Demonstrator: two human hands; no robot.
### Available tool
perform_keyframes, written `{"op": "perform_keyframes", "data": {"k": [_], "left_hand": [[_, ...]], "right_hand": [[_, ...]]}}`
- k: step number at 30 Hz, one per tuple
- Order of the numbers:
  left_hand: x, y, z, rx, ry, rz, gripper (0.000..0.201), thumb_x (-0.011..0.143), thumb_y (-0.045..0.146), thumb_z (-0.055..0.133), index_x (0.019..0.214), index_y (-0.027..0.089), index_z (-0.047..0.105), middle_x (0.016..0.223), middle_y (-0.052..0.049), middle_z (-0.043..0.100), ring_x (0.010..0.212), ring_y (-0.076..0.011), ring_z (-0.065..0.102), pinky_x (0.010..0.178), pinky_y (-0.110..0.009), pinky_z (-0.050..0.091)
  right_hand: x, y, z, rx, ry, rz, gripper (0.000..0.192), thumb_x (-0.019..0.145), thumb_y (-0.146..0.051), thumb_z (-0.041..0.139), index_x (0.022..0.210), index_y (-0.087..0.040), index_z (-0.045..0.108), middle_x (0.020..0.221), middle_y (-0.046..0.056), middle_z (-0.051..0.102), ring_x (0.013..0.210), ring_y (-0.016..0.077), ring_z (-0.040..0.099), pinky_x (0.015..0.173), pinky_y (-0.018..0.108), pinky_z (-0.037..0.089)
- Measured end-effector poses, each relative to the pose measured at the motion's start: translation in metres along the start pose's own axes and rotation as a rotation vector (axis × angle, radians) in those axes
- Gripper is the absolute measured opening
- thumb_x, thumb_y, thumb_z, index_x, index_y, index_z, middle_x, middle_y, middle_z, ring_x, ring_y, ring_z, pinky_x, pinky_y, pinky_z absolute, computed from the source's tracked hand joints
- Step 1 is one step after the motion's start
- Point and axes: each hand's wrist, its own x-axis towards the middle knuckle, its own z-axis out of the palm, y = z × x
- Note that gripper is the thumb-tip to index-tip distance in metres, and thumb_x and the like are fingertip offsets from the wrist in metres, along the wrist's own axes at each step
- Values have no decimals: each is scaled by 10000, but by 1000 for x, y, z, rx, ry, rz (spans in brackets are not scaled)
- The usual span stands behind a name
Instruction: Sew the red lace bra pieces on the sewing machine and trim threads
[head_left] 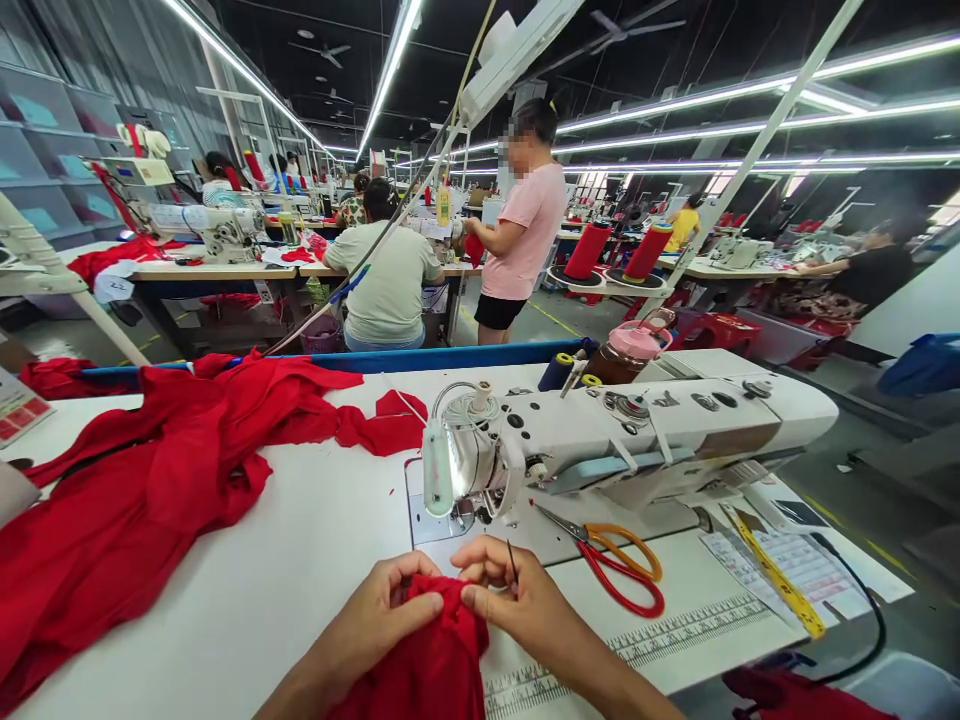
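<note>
Both hands pinch the gathered top edge of a piece of red fabric, in front of the sewing machine. My left hand grips it between thumb and fingers. On the other side of the edge, my right hand pinches it with thumb and forefinger. A thin dark pointed tool sticks up from among my right fingers; most of it is hidden. The white sewing machine stands just beyond, its needle area above a metal plate. Scissors with red and orange handles lie right of my right hand.
A large heap of red cloth covers the table's left side. A printed ruler runs along the front edge. Papers and a yellow tape measure lie at right. Red thread cones stand behind the machine. Co-workers sit and stand beyond.
</note>
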Motion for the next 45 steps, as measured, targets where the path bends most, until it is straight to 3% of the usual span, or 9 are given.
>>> {"op": "perform_keyframes", "data": {"k": [5,10,14,19,26,32,38,42,45], "left_hand": [[-6,-9,3,182,42,145,382,892,566,620,861,187,584,845,-1,550,769,-159,474,695,-249,386],[-46,-24,-18,429,275,160,419,979,596,403,871,229,573,759,6,572,699,-176,519,644,-246,419],[-63,36,-59,939,487,230,254,924,453,483,903,272,660,830,8,684,775,-205,619,714,-253,418],[-5,94,-61,1352,312,236,144,826,318,581,717,247,642,734,-11,675,687,-205,569,654,-283,318],[60,25,-21,1316,227,169,110,822,307,651,766,213,659,795,-54,680,812,-261,608,716,-309,381],[49,24,-16,1334,354,174,144,885,300,628,968,191,674,994,-93,692,952,-300,599,867,-414,406],[18,-11,-18,1601,229,820,268,995,165,484,1216,202,631,1165,-25,734,1066,-232,615,1188,-500,18],[17,-35,-21,1738,216,854,346,966,144,531,1299,174,619,1247,-39,723,1125,-262,620,1194,-605,-114],[22,-46,-14,1664,409,936,302,987,175,514,1251,170,663,1194,-51,745,1159,-274,609,1201,-645,-50]], "right_hand": [[-4,0,2,-126,45,32,320,755,-248,669,1067,-192,712,829,-5,687,741,148,596,603,237,382],[5,0,45,-102,-85,40,113,778,-232,640,756,-159,723,630,-29,602,619,110,507,566,224,365],[24,-18,94,89,-63,84,240,817,-399,674,749,-172,632,551,-68,489,483,80,415,463,201,332],[39,-18,84,-198,-28,91,218,979,-350,384,908,-204,530,572,-65,571,378,96,454,429,212,366],[10,39,22,-693,116,-125,98,896,-175,562,803,-205,557,746,19,638,728,188,613,694,284,380],[5,52,11,-1189,70,-540,162,994,-153,484,916,-221,609,739,-1,618,688,160,584,589,272,324],[11,50,-3,-1202,-47,-578,115,945,-146,511,941,-219,600,748,-5,632,671,165,592,578,290,333],[23,43,-16,-1220,-74,-520,319,879,-96,520,1168,-216,584,870,12,671,683,174,615,605,296,371],[32,43,-20,-1329,-44,-467,518,821,-59,544,1313,-223,541,1010,41,705,706,191,638,596,301,374]]}}
